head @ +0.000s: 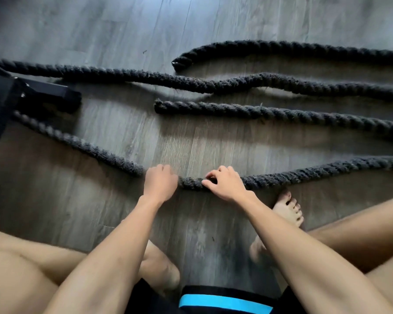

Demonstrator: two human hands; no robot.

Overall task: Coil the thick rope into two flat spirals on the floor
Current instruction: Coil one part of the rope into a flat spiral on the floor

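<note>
Grey plank floor [123, 30] carries the thick rope [236, 83] in long loose runs from left to right, no spiral yet, so coiling looks barely begun. Next, the near run needs bending into a tight flat core. Over that run the left hand [160, 180] curls; the right hand [225, 183] pinches it just beside.

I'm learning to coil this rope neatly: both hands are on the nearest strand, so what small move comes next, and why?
Probably free the right hand and reach for the nearer rope end: that hand and the left hand grip the thick rope mid-length, no spiral exists, and one starts from an end.
</note>
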